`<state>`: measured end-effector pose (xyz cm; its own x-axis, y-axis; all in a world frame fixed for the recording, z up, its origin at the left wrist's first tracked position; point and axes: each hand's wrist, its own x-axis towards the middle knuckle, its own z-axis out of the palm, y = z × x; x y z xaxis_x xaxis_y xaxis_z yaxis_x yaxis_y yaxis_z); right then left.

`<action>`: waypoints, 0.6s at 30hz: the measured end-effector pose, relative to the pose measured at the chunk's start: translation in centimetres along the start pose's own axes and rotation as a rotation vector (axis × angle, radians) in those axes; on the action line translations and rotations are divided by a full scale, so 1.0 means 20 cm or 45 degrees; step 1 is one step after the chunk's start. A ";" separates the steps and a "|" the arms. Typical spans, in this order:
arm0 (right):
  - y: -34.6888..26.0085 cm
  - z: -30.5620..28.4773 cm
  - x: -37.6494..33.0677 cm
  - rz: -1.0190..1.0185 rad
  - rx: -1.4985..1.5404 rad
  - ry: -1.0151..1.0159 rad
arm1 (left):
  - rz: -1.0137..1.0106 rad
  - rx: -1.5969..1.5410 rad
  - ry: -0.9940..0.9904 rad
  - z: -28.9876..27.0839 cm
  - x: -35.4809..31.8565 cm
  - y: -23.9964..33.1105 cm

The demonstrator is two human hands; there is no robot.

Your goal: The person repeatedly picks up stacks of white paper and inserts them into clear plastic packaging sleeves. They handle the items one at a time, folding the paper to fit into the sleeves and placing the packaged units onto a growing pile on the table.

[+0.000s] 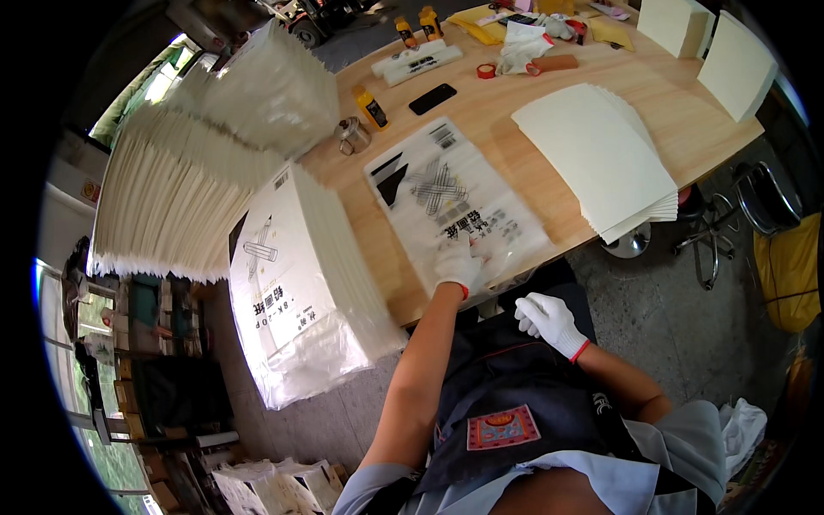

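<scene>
My left hand, in a white glove with a red cuff, lies on the near end of a pile of clear printed plastic bags. Its fingers are stretched forward over the plastic and look apart. A pencil drawing and black print show on the top bag. My right hand, gloved the same way, hovers just off the table's front edge above my dark apron. Its fingers are loosely curled, with nothing visible in them. To the right of the bags lies a fanned stack of white paper sheets.
Bagged paper packs are piled at the table's left, beside taller stacks. A metal tin, an orange bottle and a black phone stand or lie behind the bags. White paper blocks stand far right; a stool sits below.
</scene>
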<state>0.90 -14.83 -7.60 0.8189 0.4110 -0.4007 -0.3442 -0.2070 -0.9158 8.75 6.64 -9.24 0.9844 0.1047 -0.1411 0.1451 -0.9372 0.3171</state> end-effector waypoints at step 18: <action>0.03 0.00 0.01 0.006 0.008 -0.005 | 0.142 -0.683 -0.217 -0.01 0.03 -0.14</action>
<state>0.93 -14.88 -8.17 0.8155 0.4135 -0.4048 -0.3508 -0.2031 -0.9142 8.96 9.45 -10.14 0.9733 -0.0821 -0.2143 0.1147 -0.6349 0.7641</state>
